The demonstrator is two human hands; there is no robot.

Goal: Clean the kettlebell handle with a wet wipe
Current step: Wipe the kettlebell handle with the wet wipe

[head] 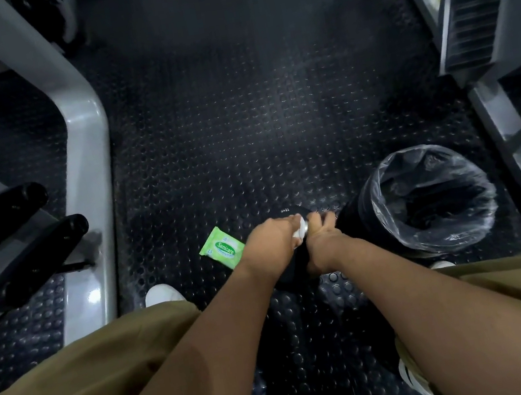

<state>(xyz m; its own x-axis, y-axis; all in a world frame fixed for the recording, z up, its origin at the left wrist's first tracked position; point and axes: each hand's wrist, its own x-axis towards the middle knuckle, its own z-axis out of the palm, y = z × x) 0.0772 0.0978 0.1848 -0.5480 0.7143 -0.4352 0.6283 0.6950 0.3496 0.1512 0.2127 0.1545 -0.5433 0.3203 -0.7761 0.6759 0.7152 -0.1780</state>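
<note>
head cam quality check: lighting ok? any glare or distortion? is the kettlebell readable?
Head view: dim overall, brightest mid-floor; wide-angle warp bows the grey machine frame; a glare spot low on it, sheen on the bin liner; black kettlebell nearly merges with the dark floor, mostly hidden by left hand and right hand; white wet wipe and green wipes pack stand out.

Lined bin [467,234]; studded rubber floor [240,131]

Kettlebell [292,268] on floor mat [240,131]; left hand [272,242] and right hand [323,238] side by side atop it, wet wipe [300,228] between them. Wipe pack [223,252] on mat just left, lined bin [426,199] just right.
</note>
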